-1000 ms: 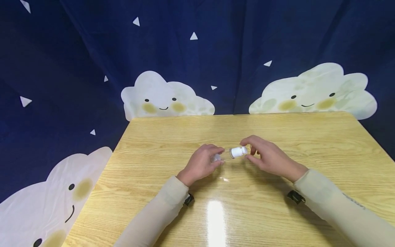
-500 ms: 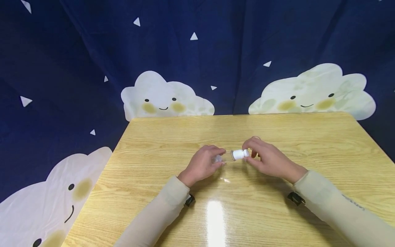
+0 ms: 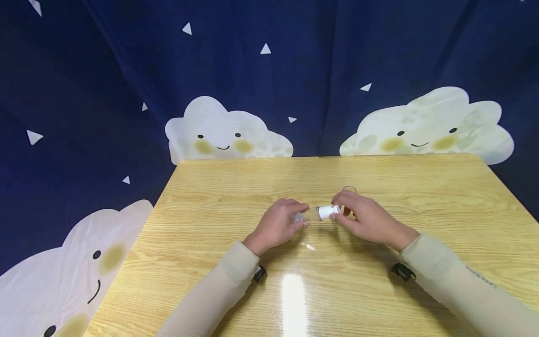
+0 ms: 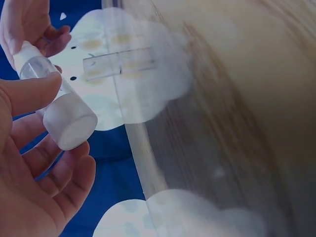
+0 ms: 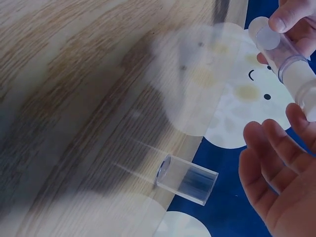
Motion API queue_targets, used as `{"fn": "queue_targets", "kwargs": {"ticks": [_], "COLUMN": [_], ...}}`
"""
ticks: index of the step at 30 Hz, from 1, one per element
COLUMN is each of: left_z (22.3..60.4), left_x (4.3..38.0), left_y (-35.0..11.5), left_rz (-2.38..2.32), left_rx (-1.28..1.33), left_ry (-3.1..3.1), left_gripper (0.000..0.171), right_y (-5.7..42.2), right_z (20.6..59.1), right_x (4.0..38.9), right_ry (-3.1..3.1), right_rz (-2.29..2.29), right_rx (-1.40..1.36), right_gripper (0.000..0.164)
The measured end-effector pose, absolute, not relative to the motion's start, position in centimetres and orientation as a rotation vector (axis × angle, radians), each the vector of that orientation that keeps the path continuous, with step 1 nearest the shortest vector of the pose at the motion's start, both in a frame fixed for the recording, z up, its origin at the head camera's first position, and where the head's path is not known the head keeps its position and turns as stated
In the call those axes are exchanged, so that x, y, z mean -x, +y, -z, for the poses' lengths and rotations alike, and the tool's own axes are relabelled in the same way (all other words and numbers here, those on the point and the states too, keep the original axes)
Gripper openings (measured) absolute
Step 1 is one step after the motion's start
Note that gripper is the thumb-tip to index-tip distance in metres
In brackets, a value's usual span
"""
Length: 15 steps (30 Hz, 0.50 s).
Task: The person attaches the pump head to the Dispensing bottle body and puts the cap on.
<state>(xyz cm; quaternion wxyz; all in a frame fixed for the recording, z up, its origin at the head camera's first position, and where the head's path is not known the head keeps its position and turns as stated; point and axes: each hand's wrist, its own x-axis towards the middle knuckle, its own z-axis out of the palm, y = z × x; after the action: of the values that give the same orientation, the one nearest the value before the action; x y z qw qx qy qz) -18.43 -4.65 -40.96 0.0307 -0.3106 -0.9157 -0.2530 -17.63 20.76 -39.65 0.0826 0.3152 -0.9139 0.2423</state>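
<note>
A small bottle (image 3: 326, 212) with a clear body and a white top lies sideways between my two hands above the table. At the clear base end, my left hand (image 3: 275, 223) grips it between thumb and fingers; a white disc shows inside that end in the right wrist view. My right hand (image 3: 365, 216) pinches the narrow white tip with thumb and index finger. The remaining right fingers (image 5: 266, 153) are loosely curled, away from the bottle. Behind the right hand stands a clear cylindrical cap (image 5: 187, 180), with just its round rim showing in the head view.
A glossy wood-grain table (image 3: 210, 187) spreads beneath both hands and reflects a bright light. Beyond its far edge hangs a dark blue curtain (image 3: 303, 70) printed with smiling clouds and small white triangles. Each wrist carries a small black device (image 3: 403, 271) below the sleeve.
The right fingers have closed in on the bottle's white tip, and the bottle has shifted slightly right. The right hand has lowered a little, bringing the clear cap's rim into sight behind it.
</note>
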Motion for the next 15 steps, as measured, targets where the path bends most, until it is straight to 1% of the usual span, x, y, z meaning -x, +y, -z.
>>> {"fn": "queue_targets", "kwargs": {"ticks": [6, 8, 15], "left_z": [41.03, 41.04, 41.03], "left_x": [18.51, 18.53, 18.39], "left_y": [-4.80, -4.75, -4.60], "left_rz": [0.794, 0.798, 0.795], "left_rx": [0.950, 0.954, 0.952], "left_ry": [-2.827, -2.826, -2.832], "left_gripper": [0.041, 0.041, 0.041], "right_y": [21.20, 21.30, 21.26], "right_z": [39.86, 39.91, 39.75], "right_x": [17.65, 17.69, 17.82], "right_ry": [-2.745, -2.705, -2.585], "right_rz": [-0.764, -0.787, -0.796], "right_rx": [-0.933, -0.950, -1.028], "right_gripper": [0.037, 0.041, 0.040]}}
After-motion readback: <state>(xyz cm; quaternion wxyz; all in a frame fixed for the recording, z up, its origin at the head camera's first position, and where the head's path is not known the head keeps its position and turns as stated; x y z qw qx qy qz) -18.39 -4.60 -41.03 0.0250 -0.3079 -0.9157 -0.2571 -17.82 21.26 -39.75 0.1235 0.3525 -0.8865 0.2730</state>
